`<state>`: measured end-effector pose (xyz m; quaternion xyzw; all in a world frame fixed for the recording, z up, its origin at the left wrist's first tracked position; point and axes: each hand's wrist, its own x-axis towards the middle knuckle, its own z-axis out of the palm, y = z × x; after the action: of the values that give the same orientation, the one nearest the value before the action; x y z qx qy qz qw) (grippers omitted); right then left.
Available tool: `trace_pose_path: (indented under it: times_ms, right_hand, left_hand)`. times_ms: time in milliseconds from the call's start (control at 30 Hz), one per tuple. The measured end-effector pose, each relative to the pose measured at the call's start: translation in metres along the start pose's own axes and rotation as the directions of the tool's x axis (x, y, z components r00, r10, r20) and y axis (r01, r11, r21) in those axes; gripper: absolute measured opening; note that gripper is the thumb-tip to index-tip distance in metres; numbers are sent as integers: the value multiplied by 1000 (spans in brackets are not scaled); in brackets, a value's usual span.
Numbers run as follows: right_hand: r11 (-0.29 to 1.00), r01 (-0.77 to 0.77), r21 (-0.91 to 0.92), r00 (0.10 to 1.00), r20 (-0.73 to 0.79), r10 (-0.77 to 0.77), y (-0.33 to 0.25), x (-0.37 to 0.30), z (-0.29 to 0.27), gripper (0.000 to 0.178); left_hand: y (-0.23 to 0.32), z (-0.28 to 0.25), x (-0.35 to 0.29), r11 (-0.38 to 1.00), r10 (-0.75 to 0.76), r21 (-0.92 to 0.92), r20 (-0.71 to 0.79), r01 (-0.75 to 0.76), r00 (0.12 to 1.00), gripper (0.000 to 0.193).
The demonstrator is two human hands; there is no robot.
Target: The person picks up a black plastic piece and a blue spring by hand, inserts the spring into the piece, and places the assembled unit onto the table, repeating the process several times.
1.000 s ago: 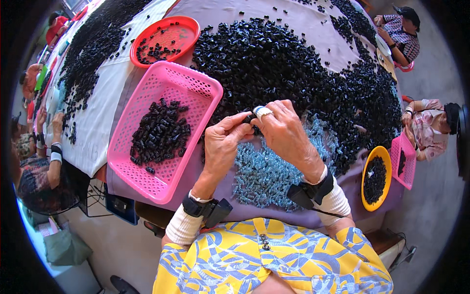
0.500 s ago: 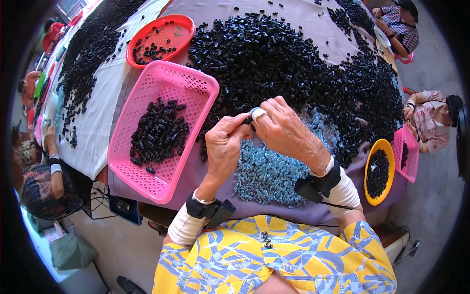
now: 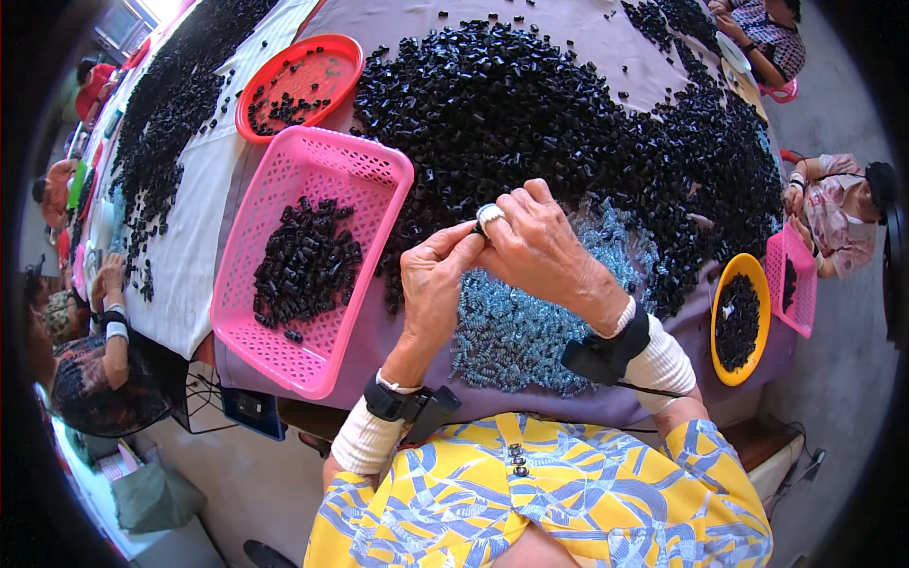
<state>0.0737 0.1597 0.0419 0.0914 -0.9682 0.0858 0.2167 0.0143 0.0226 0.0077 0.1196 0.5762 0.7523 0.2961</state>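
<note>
My left hand [image 3: 434, 284] and my right hand [image 3: 542, 241] meet fingertip to fingertip above the table. Between them they pinch a small black plastic part [image 3: 480, 229], mostly covered by the fingers. White tape wraps a right finger. Just below the hands lies a pile of small bluish metal springs [image 3: 521, 331]. Beyond them spreads a large heap of black plastic parts [image 3: 511, 114]. Left of my left hand stands a pink perforated basket [image 3: 284, 358] holding a mound of similar black parts [image 3: 308, 265].
A red round tray [image 3: 308, 83] with scattered black parts sits behind the basket. To the right are a yellow bowl [image 3: 738, 378] of black parts and a smaller pink basket [image 3: 805, 284]. Co-workers sit along both sides. Another black heap [image 3: 156, 142] covers the white cloth at left.
Both hands stay joined at the black part, with a slight shift of the fingers. The whole view has shifted a little; basket and heaps keep their places.
</note>
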Motion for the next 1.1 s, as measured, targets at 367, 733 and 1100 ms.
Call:
trace_pose_path:
  times_ms: [367,733,1100]
  right_hand:
    - [981,-95,167,995,3,96,8,-4,2,26]
    - [973,-45,224,991,-115,72,16,-6,7,20]
    - [938,-228,261,973,34,227,50,-6,-28,25]
  left_hand:
    - [2,-6,0,891,-217,-341,257,298,942,23]
    - [-3,-12,4,847,-285,-394,227,355,931,31]
    - [24,-12,-1,882,-65,-467,20,67,998,31]
